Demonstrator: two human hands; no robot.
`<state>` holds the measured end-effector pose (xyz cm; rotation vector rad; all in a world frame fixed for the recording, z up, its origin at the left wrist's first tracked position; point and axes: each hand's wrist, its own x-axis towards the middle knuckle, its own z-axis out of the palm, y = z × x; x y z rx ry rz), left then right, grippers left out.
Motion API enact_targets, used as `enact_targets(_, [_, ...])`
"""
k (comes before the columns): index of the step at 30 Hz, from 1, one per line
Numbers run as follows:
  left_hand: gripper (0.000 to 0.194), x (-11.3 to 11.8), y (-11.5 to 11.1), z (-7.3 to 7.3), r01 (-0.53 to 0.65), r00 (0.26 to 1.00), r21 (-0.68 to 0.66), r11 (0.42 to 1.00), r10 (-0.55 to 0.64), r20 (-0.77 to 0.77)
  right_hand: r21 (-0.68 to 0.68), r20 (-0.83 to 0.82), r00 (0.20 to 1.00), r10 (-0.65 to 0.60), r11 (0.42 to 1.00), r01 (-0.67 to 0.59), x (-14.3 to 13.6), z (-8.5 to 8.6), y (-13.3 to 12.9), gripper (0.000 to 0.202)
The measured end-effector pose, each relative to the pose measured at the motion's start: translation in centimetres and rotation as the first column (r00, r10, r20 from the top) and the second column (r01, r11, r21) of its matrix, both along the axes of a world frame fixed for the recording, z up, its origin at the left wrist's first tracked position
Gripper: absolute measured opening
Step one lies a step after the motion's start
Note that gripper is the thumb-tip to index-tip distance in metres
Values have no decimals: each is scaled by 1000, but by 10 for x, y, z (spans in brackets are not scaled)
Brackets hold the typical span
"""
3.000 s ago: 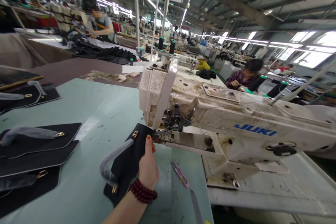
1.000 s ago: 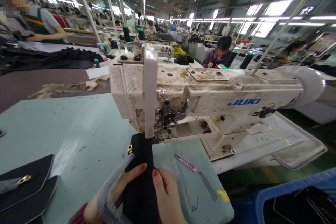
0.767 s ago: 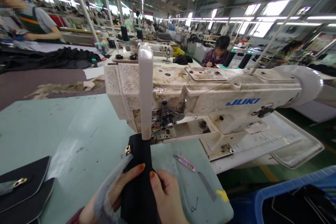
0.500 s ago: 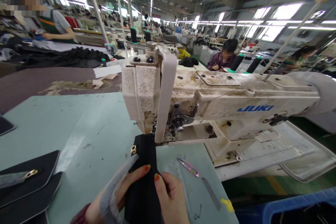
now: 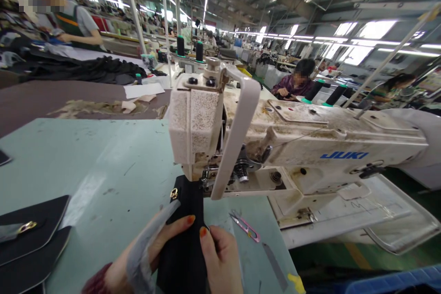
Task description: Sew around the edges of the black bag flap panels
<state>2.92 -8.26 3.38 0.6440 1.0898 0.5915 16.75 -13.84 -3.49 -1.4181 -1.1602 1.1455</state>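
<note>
Holding a black piece (image 5: 184, 248) with both hands on the pale green bench (image 5: 103, 156), just in front of the head of a white sewing machine (image 5: 292, 133) marked JUKI. Gripping its left side with the left hand (image 5: 161, 244), thumb laid flat on top, with the other fingers mostly hidden. Pinching its right edge with the right hand (image 5: 222, 257), thumb on the upper face and fingers curled in close, the grip narrow. Reaching with the far end of the piece right up to the needle area; cannot tell whether caught under the foot. Showing near that end, on the left, a gold-coloured ring (image 5: 174, 193), with a strap (image 5: 138, 257) in greyish wrapping running from it and looping across the left wrist.

Slanting down from the machine head, close by the far end, a white bar (image 5: 237, 133). Lying to the right of the right hand: pink-handled snips (image 5: 245, 227), points away, then a flat grey strip (image 5: 274, 266) and a yellow scrap (image 5: 296, 283) by the bench edge. Resting well to the left, overlapping one another, more black pieces (image 5: 34, 220), the top one with a similar ring.

Working further back, a person in a green apron (image 5: 81, 23) at left and another in a dark purple top (image 5: 292, 80) at right.
</note>
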Motion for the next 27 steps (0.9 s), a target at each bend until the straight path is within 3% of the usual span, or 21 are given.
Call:
enact_targets(4, [55,-1,3,-2,1,995,-58,998,5,101,7,30,999,-10,1000,10,1,-1,4,61])
enact_targets(11, [47,-5,11,-13,-9,996,-39,999,13,90,-57,44,998,46,997,-44,7,17,19,59])
enact_targets(16, [46,-10,23,-20,-39,998,54,998,36,53,-81,8,1000,18,997,-17,6,18,33,57])
enact_targets(22, [51,-8,33,-5,15,1000,65,998,-16,4,-62,-65,997,32,997,-36,4,23,43,52])
enact_targets(27, [48,-17,41,-11,38,996,229,973,-18,-86,-22,-25,999,26,999,-26,3,33,50,48])
